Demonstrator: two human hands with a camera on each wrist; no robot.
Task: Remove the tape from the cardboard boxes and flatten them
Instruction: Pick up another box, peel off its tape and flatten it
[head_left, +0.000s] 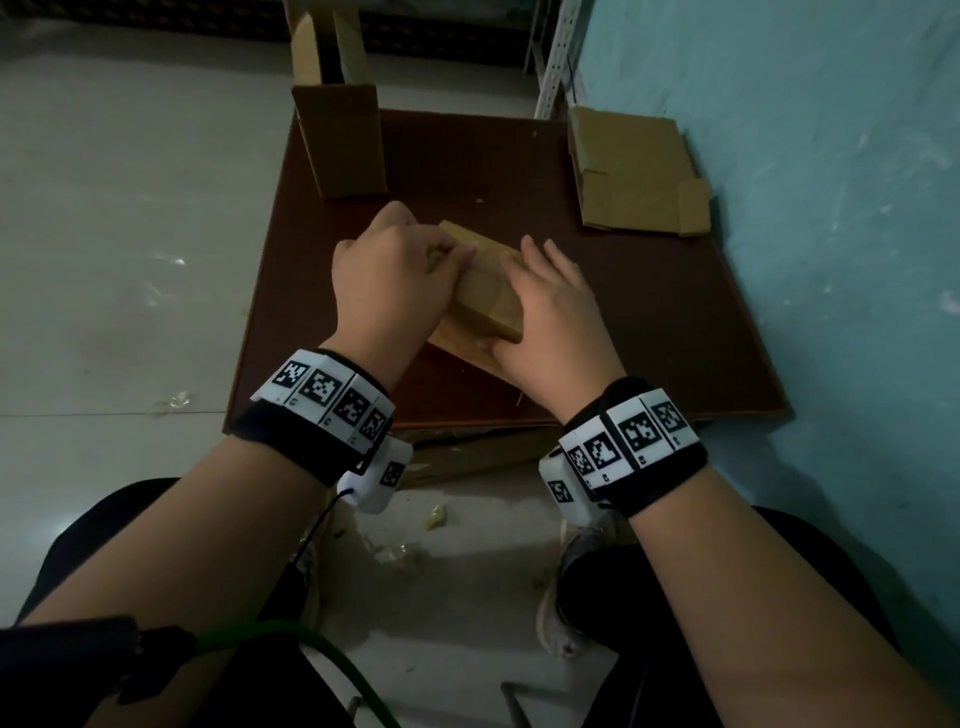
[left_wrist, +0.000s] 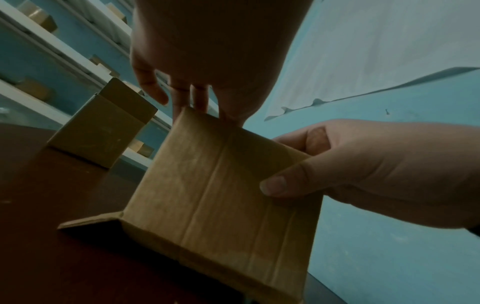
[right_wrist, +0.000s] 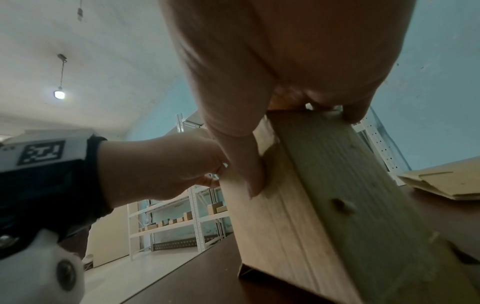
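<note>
A small brown cardboard box (head_left: 483, 296) stands on the dark brown table (head_left: 649, 338), between both hands. My left hand (head_left: 400, 270) curls its fingers over the box's top far-left edge; the fingertips (left_wrist: 192, 98) touch that edge. My right hand (head_left: 550, 306) grips the box's right side, with the thumb (left_wrist: 275, 185) on the near face and the fingers over the top edge (right_wrist: 350, 115). A paler band runs down the middle of the box face (left_wrist: 207, 195); I cannot tell whether it is tape. A bottom flap sticks out flat on the table.
A tall open cardboard box (head_left: 343, 140) stands at the table's back left. Flattened cardboard (head_left: 634, 176) lies at the back right beside the teal wall (head_left: 831, 208). Crumpled tape scraps (head_left: 436, 514) lie on the floor by my feet. White shelving (right_wrist: 182, 216) stands farther off.
</note>
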